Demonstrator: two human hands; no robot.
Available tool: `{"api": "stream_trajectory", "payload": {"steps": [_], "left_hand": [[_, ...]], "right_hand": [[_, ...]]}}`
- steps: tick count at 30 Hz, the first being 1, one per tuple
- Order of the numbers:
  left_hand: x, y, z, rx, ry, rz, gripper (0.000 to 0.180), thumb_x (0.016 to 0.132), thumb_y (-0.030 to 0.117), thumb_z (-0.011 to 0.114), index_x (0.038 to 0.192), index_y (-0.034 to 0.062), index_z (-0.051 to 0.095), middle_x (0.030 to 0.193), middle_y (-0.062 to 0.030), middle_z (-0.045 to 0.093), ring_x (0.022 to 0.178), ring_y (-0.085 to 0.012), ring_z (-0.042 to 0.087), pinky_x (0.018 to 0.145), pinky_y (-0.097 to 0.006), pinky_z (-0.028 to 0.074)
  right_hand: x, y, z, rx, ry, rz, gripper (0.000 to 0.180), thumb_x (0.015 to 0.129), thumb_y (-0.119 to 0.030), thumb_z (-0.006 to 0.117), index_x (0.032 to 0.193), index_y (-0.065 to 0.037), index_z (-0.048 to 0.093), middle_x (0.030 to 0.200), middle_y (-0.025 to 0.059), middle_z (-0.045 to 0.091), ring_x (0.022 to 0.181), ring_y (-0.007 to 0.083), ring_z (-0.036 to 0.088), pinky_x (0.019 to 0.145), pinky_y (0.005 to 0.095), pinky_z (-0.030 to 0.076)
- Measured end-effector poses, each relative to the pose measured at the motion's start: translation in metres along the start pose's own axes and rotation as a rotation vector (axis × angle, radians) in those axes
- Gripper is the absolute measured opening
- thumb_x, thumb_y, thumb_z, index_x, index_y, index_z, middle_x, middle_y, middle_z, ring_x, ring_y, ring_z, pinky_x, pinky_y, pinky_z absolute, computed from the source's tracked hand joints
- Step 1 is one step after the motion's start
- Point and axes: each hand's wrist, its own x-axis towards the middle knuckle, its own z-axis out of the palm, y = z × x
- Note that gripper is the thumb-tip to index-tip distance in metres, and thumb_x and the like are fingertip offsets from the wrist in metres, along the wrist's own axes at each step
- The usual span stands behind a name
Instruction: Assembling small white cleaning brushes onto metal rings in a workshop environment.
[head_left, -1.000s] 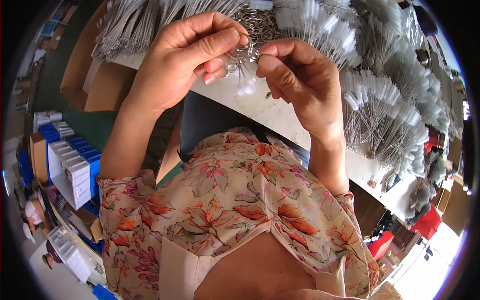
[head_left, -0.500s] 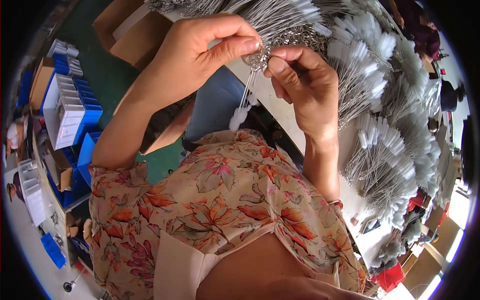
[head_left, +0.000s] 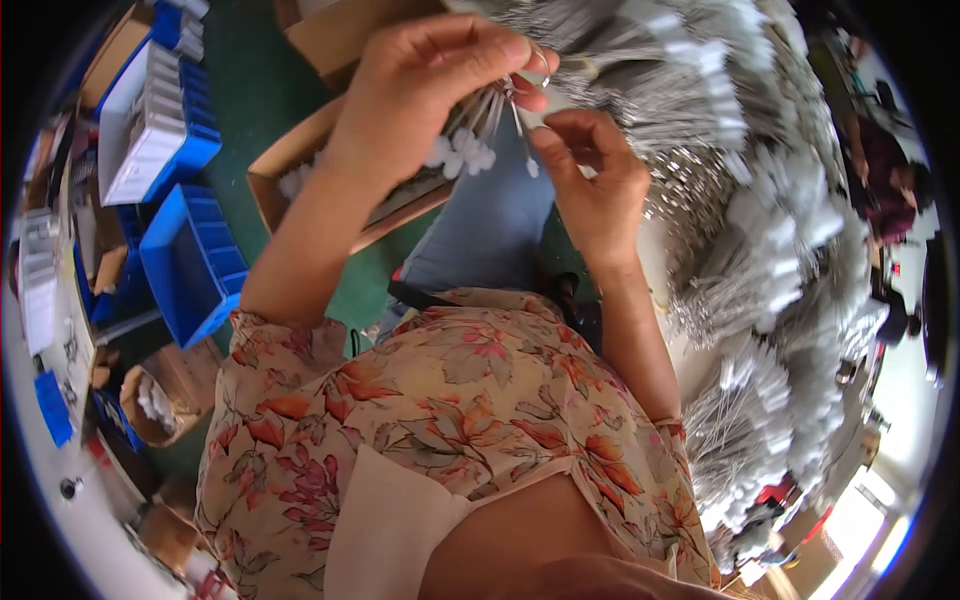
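My left hand (head_left: 420, 95) is raised at the upper middle, with thumb and forefinger pinching a metal ring (head_left: 541, 68). Several thin wire brushes (head_left: 490, 105) with white bristle ends hang below that hand. One brush with a small white tip (head_left: 532, 167) dangles apart from the cluster, close to my right thumb. Slightly lower and to the right is my right hand (head_left: 595, 185), its fingers loosely bent and thumb apart, with nothing visible in them. Large heaps of similar wire brushes (head_left: 755, 245) cover the table beside it, around a pile of small shiny metal pieces (head_left: 695, 180).
An open cardboard box (head_left: 265, 185) containing white-tipped pieces stands below my left forearm. Blue bins (head_left: 190, 265) and a round carton (head_left: 150, 400) are at the left. Another person (head_left: 885, 180) is at the far right.
My hands have parted: the right has left the ring and dropped slightly, while the left keeps the ring. The hanging brushes have swung and spread. The view has shifted, showing more of the left-side boxes.
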Motion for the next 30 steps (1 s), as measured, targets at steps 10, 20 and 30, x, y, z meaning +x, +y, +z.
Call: {"api": "stream_trajectory", "payload": {"steps": [10,20,30], "left_hand": [[-0.028,-0.138,-0.171,1.142,-0.377,-0.216,0.016,0.086,0.013,0.048,0.084,-0.0007,0.055,0.083,-0.0087,0.061,0.067,-0.0197,0.06,0.064,-0.032,0.048],[0.013,-0.326,-0.148,1.384,-0.949,-0.378,0.02,0.079,0.018,0.052,0.088,0.0079,0.067,0.085,-0.0108,0.065,0.081,-0.0305,0.064,0.064,-0.042,0.051],[0.038,-0.469,-0.175,1.313,-0.421,-0.242,0.02,0.077,0.013,0.052,0.09,0.0036,0.064,0.099,-0.0132,0.06,0.103,-0.029,0.053,0.089,-0.035,0.044]], "right_hand": [[-0.002,0.069,0.031,-0.52,-0.239,-0.152,0.011,0.073,-0.012,0.07,0.069,-0.007,0.061,0.057,0.0024,0.055,0.044,0.0152,0.052,0.04,0.0265,0.037],[0.001,0.077,0.037,-0.708,-0.317,-0.208,0.01,0.069,-0.008,0.067,0.064,-0.01,0.059,0.052,0.0003,0.049,0.04,0.0145,0.047,0.036,0.0262,0.034],[0.006,0.074,0.04,-0.771,-0.389,-0.157,0.009,0.065,-0.009,0.068,0.064,-0.01,0.059,0.053,0.0008,0.047,0.04,0.0169,0.044,0.037,0.0285,0.034]]}}
